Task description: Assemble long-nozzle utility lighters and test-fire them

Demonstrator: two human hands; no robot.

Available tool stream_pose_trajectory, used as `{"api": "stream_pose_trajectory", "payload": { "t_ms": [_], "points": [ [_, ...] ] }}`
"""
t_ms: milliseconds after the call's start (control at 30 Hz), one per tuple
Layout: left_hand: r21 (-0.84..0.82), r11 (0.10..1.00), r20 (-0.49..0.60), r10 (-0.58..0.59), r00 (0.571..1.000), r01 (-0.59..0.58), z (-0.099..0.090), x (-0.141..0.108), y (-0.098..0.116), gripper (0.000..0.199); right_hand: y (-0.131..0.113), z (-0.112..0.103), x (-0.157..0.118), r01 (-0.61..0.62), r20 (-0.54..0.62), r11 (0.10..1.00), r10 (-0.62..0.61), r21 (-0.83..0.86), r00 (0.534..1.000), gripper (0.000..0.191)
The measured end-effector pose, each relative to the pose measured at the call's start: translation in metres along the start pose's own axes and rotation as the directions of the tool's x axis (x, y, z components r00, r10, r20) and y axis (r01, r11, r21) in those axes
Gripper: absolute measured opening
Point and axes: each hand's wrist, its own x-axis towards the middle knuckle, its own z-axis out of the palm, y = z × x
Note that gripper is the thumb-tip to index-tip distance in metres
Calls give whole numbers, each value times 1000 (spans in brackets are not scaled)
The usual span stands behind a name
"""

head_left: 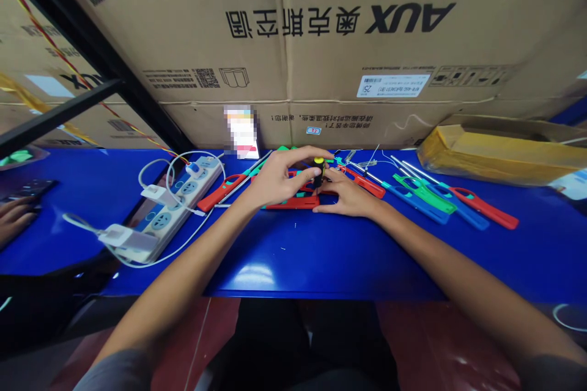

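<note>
My left hand [279,176] is closed, thumb and fingers round a short black screwdriver [318,178] with a yellow top, held upright. Beneath it a red gas lighter [293,202] lies flat on the blue table. My right hand [346,193] is closed at the right end of this red lighter, fingers pressing against it near the screwdriver's lower end. The screwdriver's tip is hidden by the fingers. Behind my hands lie more lighter parts, partly covered. Close to my right hand rests another red lighter [367,183].
Blue lighters [424,203], a green lighter casing [426,194] and a red lighter [488,209] lie right. Left are a red lighter [222,192] and a power strip [183,204] with chargers and cables. A lit phone [243,134] leans on the carton [321,73]. Another person's hand [16,220] is far left.
</note>
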Motion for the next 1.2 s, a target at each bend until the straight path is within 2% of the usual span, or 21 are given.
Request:
{"api": "stream_pose_trajectory", "payload": {
  "t_ms": [167,300,500,700,933,1133,1200],
  "points": [
    [85,995,-132,57,990,-46,11,0,0,27,0,1,-1,-23,-12,1000,24,21,1000,27],
    [92,996,-204,36,978,-18,18,2,2,23,1,1,-1,-21,-12,1000,22,17,1000,29],
    [-56,997,-187,-53,981,43,15,1,1,26,2,2,-1,-3,-15,1000,3,18,1000,27],
    [-11,998,-74,-70,995,69,6,0,3,28,1,1,0,-8,1,1000,8,-8,1000,27],
    [12,1000,51,-26,998,26,-2,1,6,35,2,2,-1,-7,9,1000,7,-8,1000,28],
    [21,998,40,58,998,-59,5,0,-1,32,0,1,-1,-12,3,1000,12,9,1000,28],
    [66,995,2,81,997,-81,10,0,-1,29,1,0,-1,-21,11,1000,21,18,1000,30]
  ]
}}
